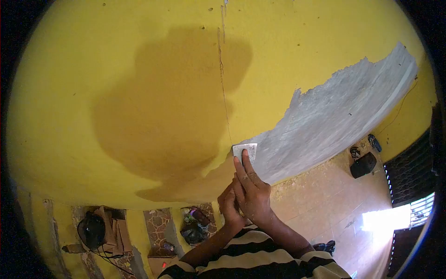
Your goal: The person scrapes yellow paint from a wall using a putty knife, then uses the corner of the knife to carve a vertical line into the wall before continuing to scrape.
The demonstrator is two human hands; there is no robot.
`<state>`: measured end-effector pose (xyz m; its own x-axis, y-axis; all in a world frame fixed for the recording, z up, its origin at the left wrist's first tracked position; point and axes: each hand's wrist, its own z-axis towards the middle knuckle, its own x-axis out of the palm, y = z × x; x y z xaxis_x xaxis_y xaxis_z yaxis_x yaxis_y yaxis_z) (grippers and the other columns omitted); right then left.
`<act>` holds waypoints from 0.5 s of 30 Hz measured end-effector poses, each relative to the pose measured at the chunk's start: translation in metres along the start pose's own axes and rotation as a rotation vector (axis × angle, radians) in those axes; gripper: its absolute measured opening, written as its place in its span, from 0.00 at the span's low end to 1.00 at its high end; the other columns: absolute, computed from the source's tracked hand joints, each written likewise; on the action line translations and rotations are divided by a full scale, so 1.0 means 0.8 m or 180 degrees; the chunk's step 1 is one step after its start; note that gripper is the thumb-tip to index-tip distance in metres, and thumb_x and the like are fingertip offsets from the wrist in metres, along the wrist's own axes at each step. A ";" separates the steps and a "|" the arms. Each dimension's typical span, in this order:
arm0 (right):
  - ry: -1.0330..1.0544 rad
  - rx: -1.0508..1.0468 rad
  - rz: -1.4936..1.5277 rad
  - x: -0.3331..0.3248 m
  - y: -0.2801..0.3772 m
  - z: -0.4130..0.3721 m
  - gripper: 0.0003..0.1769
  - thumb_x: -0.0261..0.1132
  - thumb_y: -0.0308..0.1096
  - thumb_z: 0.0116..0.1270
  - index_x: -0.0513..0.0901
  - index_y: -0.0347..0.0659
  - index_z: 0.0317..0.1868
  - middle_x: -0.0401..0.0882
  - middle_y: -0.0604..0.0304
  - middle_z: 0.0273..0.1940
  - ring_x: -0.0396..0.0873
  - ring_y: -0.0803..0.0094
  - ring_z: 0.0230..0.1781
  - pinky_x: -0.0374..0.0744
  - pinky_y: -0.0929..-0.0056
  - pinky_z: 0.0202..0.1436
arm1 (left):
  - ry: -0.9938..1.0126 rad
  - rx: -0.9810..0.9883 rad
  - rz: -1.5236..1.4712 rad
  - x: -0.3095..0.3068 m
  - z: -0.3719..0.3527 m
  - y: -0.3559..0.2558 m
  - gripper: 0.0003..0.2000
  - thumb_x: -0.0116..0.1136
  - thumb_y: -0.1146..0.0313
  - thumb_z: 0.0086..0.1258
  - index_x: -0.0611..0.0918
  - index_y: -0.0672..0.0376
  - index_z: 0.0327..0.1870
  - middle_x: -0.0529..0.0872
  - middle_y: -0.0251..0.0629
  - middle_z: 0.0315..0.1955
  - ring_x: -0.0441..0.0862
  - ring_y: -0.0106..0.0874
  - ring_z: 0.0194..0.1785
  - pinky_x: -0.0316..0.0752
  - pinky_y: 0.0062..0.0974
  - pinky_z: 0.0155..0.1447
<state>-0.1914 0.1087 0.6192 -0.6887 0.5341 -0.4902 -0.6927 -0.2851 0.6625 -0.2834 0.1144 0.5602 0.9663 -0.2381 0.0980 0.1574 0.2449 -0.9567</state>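
A metal scraper blade (245, 149) presses against the yellow wall (139, 69) at the edge of a scraped grey patch (334, 116). My right hand (253, 190) lies on top with two fingers stretched along the blade. My left hand (227, 204) grips from below, mostly hidden behind the right. Both arms wear black and cream striped sleeves. The scraper's handle is hidden inside the hands.
A darker wet-looking stain (167, 107) covers the wall left of the blade, with a thin crack (224, 83) running down to it. On the tiled floor (325, 204) lie a black box (363, 164), a fan (91, 230), cardboard and bags (194, 228).
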 end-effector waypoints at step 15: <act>0.0087 -0.0228 -0.1901 -0.028 0.035 0.011 0.27 0.58 0.25 0.63 0.73 0.37 0.64 0.64 0.40 0.68 0.65 0.45 0.68 0.67 0.49 0.67 | -0.0200 -0.0872 -0.2006 0.012 -0.002 0.012 0.14 0.49 0.72 0.71 0.76 0.71 0.53 0.82 0.43 0.46 0.79 0.31 0.49 0.74 0.30 0.53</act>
<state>-0.1934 0.0961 0.6536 -0.1806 0.5979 -0.7809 -0.9735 0.0047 0.2287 -0.2731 0.1129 0.5517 0.7186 -0.2000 0.6660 0.6438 -0.1708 -0.7459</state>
